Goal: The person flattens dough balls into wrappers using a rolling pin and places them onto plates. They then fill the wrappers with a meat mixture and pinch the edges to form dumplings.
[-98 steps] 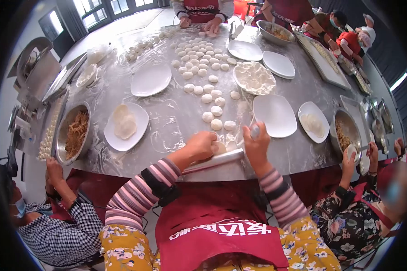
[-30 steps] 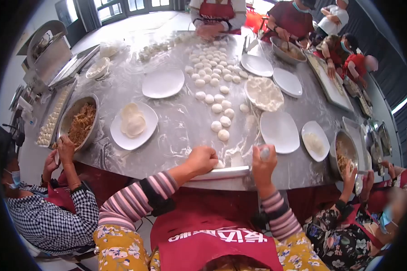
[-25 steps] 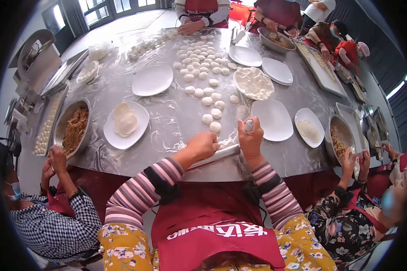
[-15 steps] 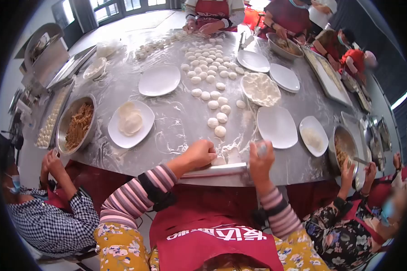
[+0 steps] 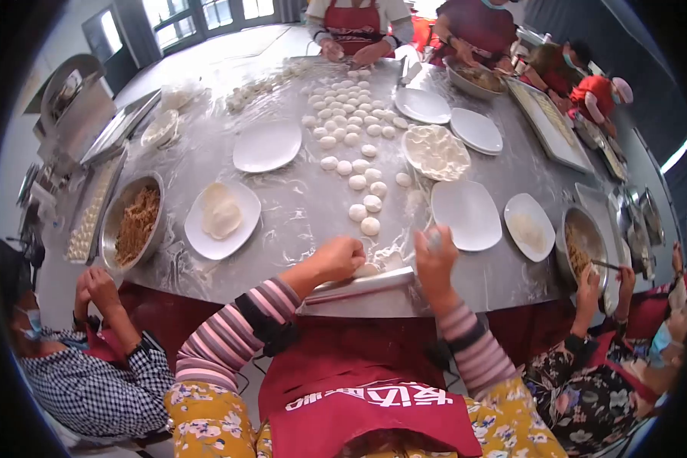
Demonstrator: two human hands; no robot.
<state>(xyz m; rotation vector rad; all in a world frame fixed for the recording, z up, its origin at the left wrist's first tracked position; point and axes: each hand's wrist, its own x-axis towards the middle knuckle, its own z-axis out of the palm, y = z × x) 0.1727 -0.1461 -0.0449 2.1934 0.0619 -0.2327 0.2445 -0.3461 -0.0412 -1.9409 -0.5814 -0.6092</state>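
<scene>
My left hand (image 5: 334,258) is closed at the left edge of a small pale dough piece (image 5: 369,269). Its fingertips are hidden from above. A shiny metal rolling pin (image 5: 362,287) lies across the floury table near its front edge, partly under my left wrist. At the pin's right end, my right hand (image 5: 436,256) is closed, fingers curled; something greyish shows between them, too blurred to name. Beyond my hands, white dough balls (image 5: 370,226) run in a loose line toward a larger cluster (image 5: 351,111).
A plate with stacked round wrappers (image 5: 223,217) stands left, beside a filling bowl (image 5: 135,221). To the right are a square plate (image 5: 467,217), a flour bowl (image 5: 437,153) and another filling bowl (image 5: 580,244). Co-workers sit close on both sides; others work across the table.
My right hand has shifted slightly up and left, and the rolling pin's right end has tilted away from me. My left hand stays nearly in place. The view has shifted slightly.
</scene>
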